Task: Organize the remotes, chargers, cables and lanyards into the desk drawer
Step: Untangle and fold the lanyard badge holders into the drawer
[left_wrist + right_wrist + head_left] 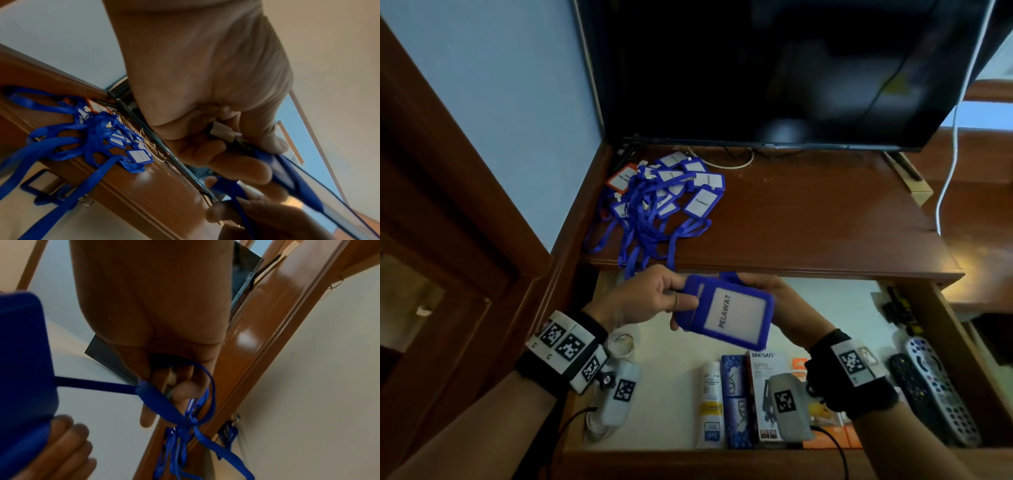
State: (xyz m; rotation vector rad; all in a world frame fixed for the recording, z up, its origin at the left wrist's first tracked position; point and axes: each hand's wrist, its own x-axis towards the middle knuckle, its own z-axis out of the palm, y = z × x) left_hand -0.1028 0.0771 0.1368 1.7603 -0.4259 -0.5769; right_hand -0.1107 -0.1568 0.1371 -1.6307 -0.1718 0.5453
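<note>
Badge holder [726, 311] hides right hand [787, 305] grip; strap mostly unseen

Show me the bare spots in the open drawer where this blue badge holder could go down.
The left hand and right hand hold the blue badge holder over the drawer's pale floor. Bare floor lies between the coiled white cable and the white tube. The front right is crowded: boxes, then two remotes.

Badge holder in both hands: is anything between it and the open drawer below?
Nothing visible blocks it. The blue badge holder, held by the left hand and right hand, hangs directly over a bare patch of the drawer; its strap trails toward the desk edge.
</note>
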